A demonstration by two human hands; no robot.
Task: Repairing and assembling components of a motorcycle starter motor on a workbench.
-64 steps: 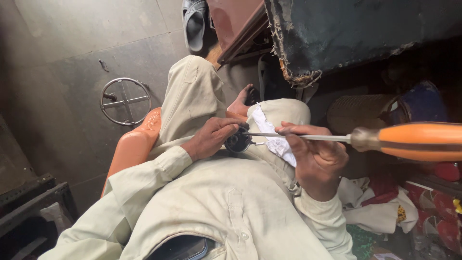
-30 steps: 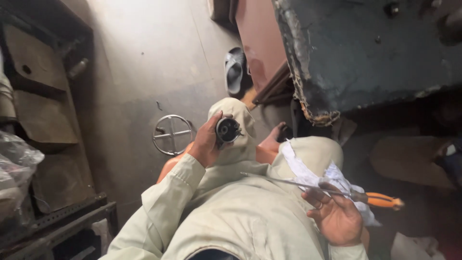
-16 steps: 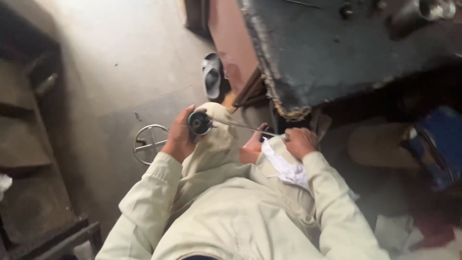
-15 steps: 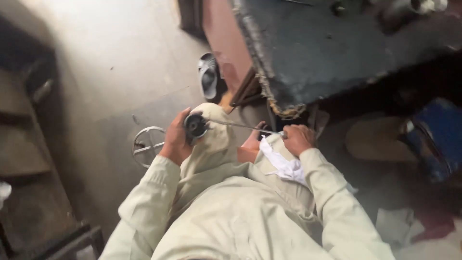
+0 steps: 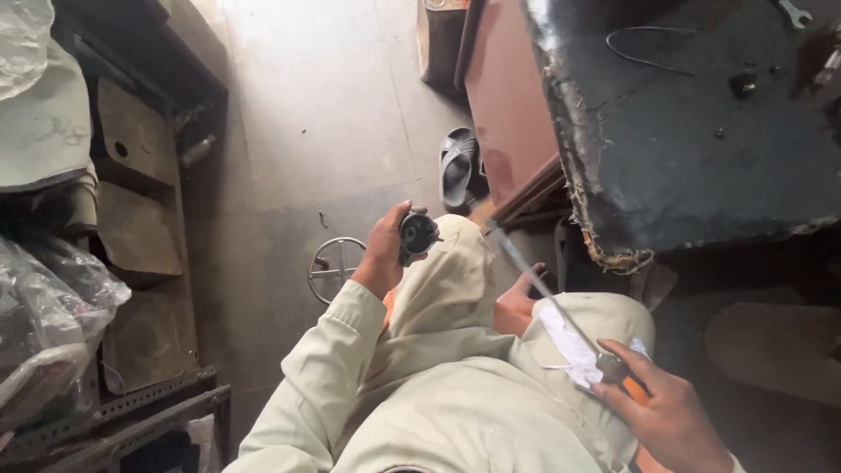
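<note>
Two hands at work as I watch: the left hand (image 5: pixel 383 254) wraps its fingers around a small round dark part (image 5: pixel 418 234), propped above the raised knee so its face is turned up to view — black, ribbed, with a centre hub. My right hand (image 5: pixel 667 419) pinches the orange-handled screwdriver (image 5: pixel 561 311), its long shaft angled away over a white cloth (image 5: pixel 568 346) on the lap.

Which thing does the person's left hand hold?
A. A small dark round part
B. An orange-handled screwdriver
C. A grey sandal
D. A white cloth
A: the left hand is closed around a small dark round part above the knee, while the screwdriver is in the right hand.
</note>
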